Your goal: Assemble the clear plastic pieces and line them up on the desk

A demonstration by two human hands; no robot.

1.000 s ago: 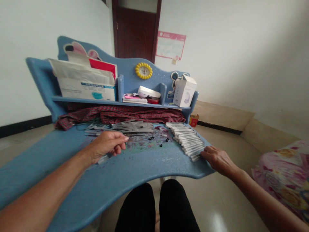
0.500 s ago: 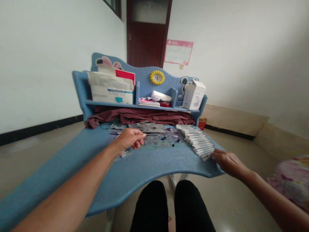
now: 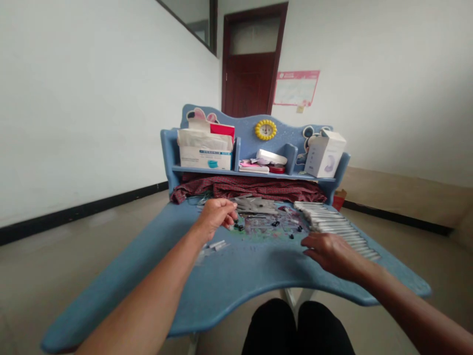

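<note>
My left hand point(image 3: 218, 217) hovers over the middle of the blue desk point(image 3: 251, 273), thumb and fingertips pinched together; whatever is between them is too small to make out. Behind it lies a pile of grey, clear tube-like pieces point(image 3: 256, 204). Small black pieces point(image 3: 276, 223) are scattered just to its right. My right hand point(image 3: 327, 249) is beside the near left side of a row of clear, slender pens point(image 3: 338, 224). Its thumb and forefinger look slightly apart, with nothing visible between them. Loose clear tubes point(image 3: 217, 245) lie below my left hand.
A dark red checked cloth point(image 3: 251, 186) is bunched under the desk's shelf. On the shelf are a mask box point(image 3: 205, 157), small books point(image 3: 253, 168) and a tall white box point(image 3: 325, 154). My knees point(image 3: 273, 328) are below the curved front edge.
My right hand has left the near end of the pen row and moved left toward the black pieces. My left hand stays pinched near the pile. The camera view has shifted.
</note>
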